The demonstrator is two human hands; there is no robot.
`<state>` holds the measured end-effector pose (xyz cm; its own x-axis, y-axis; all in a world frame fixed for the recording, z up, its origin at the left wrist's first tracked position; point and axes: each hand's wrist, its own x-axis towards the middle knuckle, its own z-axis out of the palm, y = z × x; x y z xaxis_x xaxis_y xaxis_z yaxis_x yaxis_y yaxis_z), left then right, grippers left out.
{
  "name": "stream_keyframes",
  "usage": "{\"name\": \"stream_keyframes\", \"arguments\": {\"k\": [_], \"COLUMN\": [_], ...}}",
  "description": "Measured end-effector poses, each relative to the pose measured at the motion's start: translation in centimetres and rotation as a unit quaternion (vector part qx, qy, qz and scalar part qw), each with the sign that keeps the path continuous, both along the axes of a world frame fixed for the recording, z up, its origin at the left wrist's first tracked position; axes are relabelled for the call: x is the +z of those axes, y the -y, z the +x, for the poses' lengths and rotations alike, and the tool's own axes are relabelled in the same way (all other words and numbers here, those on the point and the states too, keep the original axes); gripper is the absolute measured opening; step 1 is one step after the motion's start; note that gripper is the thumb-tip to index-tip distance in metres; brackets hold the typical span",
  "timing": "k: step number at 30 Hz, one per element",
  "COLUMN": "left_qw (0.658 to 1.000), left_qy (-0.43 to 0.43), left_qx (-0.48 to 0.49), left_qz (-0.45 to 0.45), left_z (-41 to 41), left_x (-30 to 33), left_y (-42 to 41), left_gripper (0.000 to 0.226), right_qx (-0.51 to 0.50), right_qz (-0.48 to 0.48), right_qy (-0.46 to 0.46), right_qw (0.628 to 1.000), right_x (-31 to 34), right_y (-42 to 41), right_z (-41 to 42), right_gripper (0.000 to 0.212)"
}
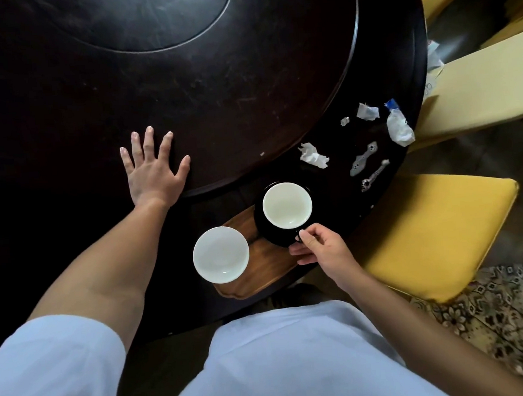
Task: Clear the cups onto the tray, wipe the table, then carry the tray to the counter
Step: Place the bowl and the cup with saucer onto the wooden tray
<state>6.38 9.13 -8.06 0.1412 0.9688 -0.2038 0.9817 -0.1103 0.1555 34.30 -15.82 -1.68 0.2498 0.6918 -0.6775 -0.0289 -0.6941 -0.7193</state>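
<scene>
A wooden tray [259, 277] lies at the near edge of the dark round table [217, 93]. On its left end stands a cup with a white inside [221, 254]. A second cup, black outside and white inside [287, 205], sits on a black saucer [262, 225] at the tray's far right end. My right hand [321, 250] pinches this cup's handle. My left hand [153, 170] rests flat on the table to the left, fingers spread, holding nothing.
Crumpled tissues [313, 156] [399, 126] and small scraps [367, 111] lie on the table's right side, beside two streaks of spilled liquid [363, 158]. Yellow cushioned chairs [434, 236] stand right of the table. A raised round turntable [139, 18] fills the table's middle.
</scene>
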Motion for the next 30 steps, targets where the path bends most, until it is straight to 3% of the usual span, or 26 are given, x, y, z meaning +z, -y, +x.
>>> {"name": "stream_keyframes", "arguments": {"k": [4,11,16,24,27,30], "left_qw": [1.0,1.0,1.0,0.999,0.998,0.993], "left_qy": [0.005,0.002,0.0,0.03,0.03,0.111], "left_qx": [0.0,0.004,0.003,0.006,0.022,0.027], "left_qz": [-0.002,0.003,0.0,-0.031,-0.04,-0.022], "left_z": [0.1,0.4,0.7,1.4,2.4,4.4], "left_x": [0.1,0.3,0.4,1.2,2.5,5.1], "left_y": [0.1,0.3,0.3,-0.3,-1.0,-1.2], "left_gripper": [0.071,0.071,0.071,0.072,0.077,0.079], "right_qx": [0.031,0.115,0.133,0.206,0.268,0.33], "right_qz": [-0.005,0.02,0.005,0.002,0.017,0.035], "right_qy": [0.028,0.189,0.207,0.164,0.18,0.213], "right_qw": [0.999,0.975,0.969,0.965,0.946,0.919], "right_x": [-0.1,-0.3,-0.7,-0.8,-1.0,0.1], "right_y": [0.5,0.8,0.7,0.0,-0.4,-1.5], "right_z": [0.1,1.5,3.0,4.5,5.6,7.6], "right_gripper": [0.016,0.016,0.018,0.025,0.037,0.027]}}
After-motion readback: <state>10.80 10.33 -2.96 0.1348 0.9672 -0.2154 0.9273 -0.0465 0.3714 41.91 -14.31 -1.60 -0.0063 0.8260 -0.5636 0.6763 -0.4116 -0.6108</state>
